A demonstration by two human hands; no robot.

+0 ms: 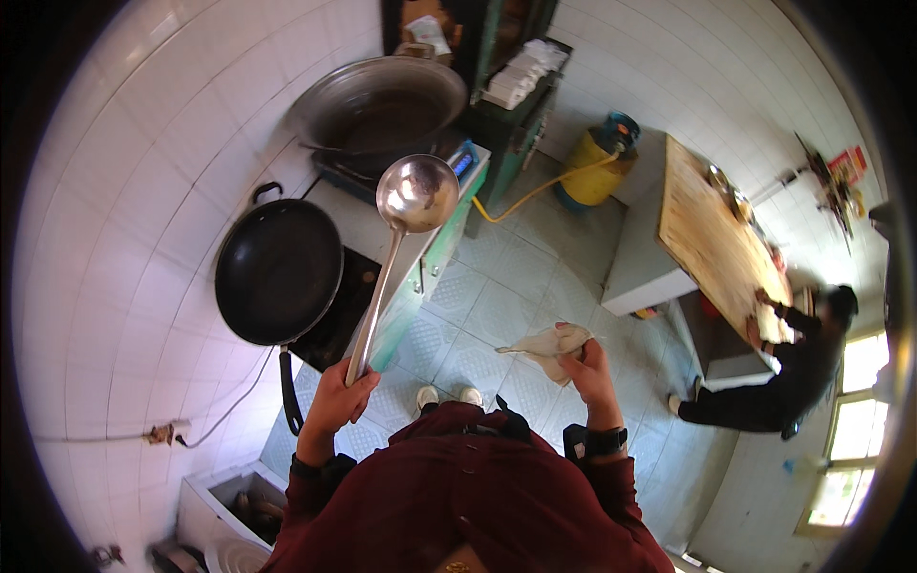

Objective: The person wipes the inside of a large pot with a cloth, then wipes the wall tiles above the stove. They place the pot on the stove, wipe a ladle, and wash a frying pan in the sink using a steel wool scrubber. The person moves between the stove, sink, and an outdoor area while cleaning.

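Observation:
My left hand (338, 399) is closed round the lower handle of a metal ladle (418, 193), whose round bowl points away from me. In my right hand (591, 374), a pale crumpled cloth (548, 351) is pinched between thumb and fingers, apart from the ladle. Left of the ladle, a black frying pan (279, 272) rests on a black cooktop (356, 279), its handle towards me. Beyond the bowl, a large metal wok (380, 107) sits on a burner beside a small lit blue display (463, 162).
A yellow and blue gas cylinder (594, 168) with a yellow hose stands on the tiled floor. At the right, another person (802, 372) bends over a wooden worktop (716, 229). White stacked containers (523, 71) lie on a green cabinet. A basin (251, 494) is at lower left.

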